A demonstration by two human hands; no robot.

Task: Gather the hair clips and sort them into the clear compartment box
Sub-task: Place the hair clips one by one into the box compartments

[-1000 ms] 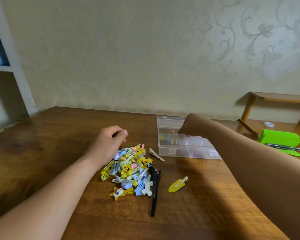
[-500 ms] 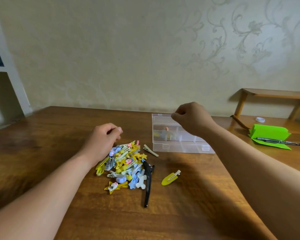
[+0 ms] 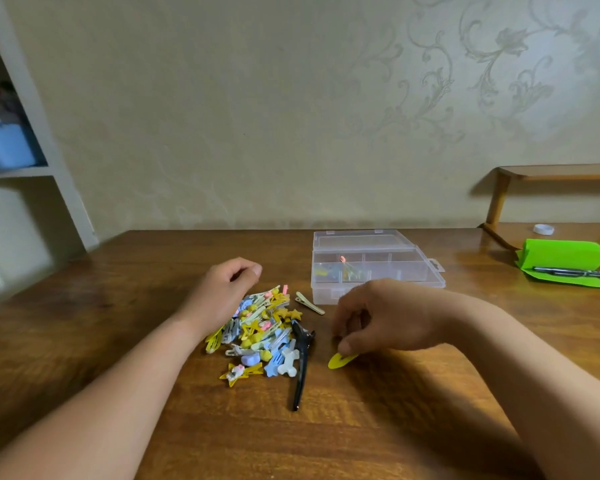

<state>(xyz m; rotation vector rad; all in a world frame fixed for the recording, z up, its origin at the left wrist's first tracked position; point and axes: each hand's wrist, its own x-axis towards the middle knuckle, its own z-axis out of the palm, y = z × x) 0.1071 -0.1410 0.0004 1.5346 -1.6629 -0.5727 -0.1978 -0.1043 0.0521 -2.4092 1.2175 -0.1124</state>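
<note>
A pile of small yellow, blue and pink hair clips (image 3: 260, 332) lies on the wooden table (image 3: 118, 306). My left hand (image 3: 222, 292) rests loosely curled at the pile's far left edge, holding nothing. A long black clip (image 3: 301, 368) lies along the pile's right side, and a beige clip (image 3: 309, 303) sits beyond it. My right hand (image 3: 378, 318) reaches down with thumb and fingers pinching a lone yellow clip (image 3: 338, 361) that lies flat on the table. The clear compartment box (image 3: 426, 271) stands open behind, with a few clips in its left compartments.
A green folded paper (image 3: 565, 259) with a pen (image 3: 575, 273) on it lies at the far right, near a white cap (image 3: 543, 229). A small wooden shelf (image 3: 555, 171) stands against the wall at right. A white bookcase (image 3: 32, 133) is at left.
My right hand came back from above the box and dropped to the lone yellow clip on the table. My left hand stayed by the pile.
</note>
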